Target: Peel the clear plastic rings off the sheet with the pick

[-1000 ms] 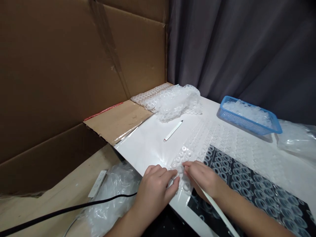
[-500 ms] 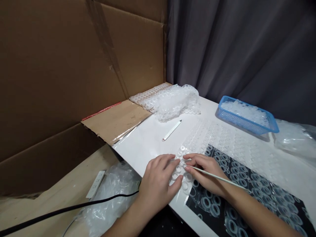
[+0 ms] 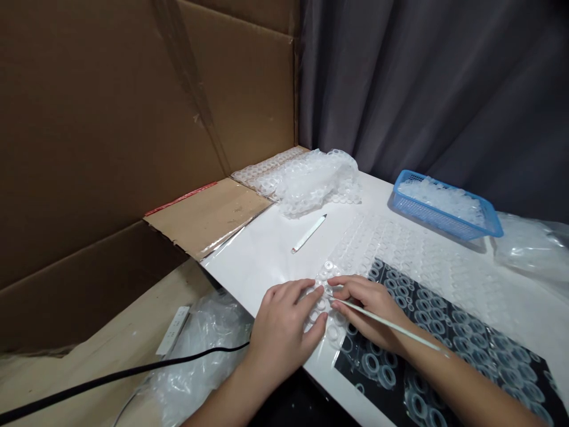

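Observation:
A clear plastic sheet of ring shapes lies across the white table, partly over a black panel. My left hand rests on the sheet's near left end, fingers apart, thumb and index fingertips touching the rings. Just right of it, my right hand pinches a thin pale stick between thumb and fingers. The stick's tip reaches the rings between both hands, and its other end passes over my right forearm. Part of the sheet is hidden under my hands.
A white pen-like tool lies beyond my hands. Crumpled ring sheets sit farther back. At the right are a blue basket of clear pieces and a plastic bag. Cardboard borders the table; a black cable runs at lower left.
The stick's rear end has dropped slightly toward me and its angle has shifted a little. My left hand stays on the sheet, and the view has moved very slightly.

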A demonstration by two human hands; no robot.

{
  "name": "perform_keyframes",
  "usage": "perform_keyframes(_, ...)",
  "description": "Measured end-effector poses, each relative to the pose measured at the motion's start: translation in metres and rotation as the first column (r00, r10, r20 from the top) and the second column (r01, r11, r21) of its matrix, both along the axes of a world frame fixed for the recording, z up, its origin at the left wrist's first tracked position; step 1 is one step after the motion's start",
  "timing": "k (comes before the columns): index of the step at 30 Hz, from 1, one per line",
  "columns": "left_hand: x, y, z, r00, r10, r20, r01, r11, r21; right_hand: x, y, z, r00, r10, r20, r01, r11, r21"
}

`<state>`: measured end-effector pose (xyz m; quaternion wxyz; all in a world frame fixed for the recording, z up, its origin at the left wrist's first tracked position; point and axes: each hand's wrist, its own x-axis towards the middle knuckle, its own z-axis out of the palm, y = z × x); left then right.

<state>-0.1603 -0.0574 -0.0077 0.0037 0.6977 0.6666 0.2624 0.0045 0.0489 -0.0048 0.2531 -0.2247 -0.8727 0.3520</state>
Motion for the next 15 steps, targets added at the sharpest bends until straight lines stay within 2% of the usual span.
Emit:
perform_keyframes(6, 0.001, -0.003, -0.003, 1.000, -0.020, -0.016, 0.021, 0.999, 0.028, -0.002, -0.002, -0.006, 0.994, 0.106, -0.012, -0.101, 0.970, 0.222)
perform_keyframes(8, 0.000, -0.003, -0.006, 0.999, -0.037, -0.015, 0.037, 0.999, 0.035, -0.003, -0.004, -0.009, 0.995, 0.097, -0.005, -0.092, 0.950, 0.298)
perform_keyframes(12, -0.003, 0.000, -0.002, 0.999, -0.044, -0.017, 0.044, 0.999, 0.013, -0.001, -0.002, -0.009, 0.995, -0.020, -0.094, 0.056, 0.919, 0.389)
perform_keyframes(15, 0.000, -0.001, 0.015, 0.996, -0.076, -0.037, 0.076, 0.997, -0.005, 0.004, 0.008, -0.004, 0.956, -0.239, -0.173, 0.287, 0.886, 0.363)
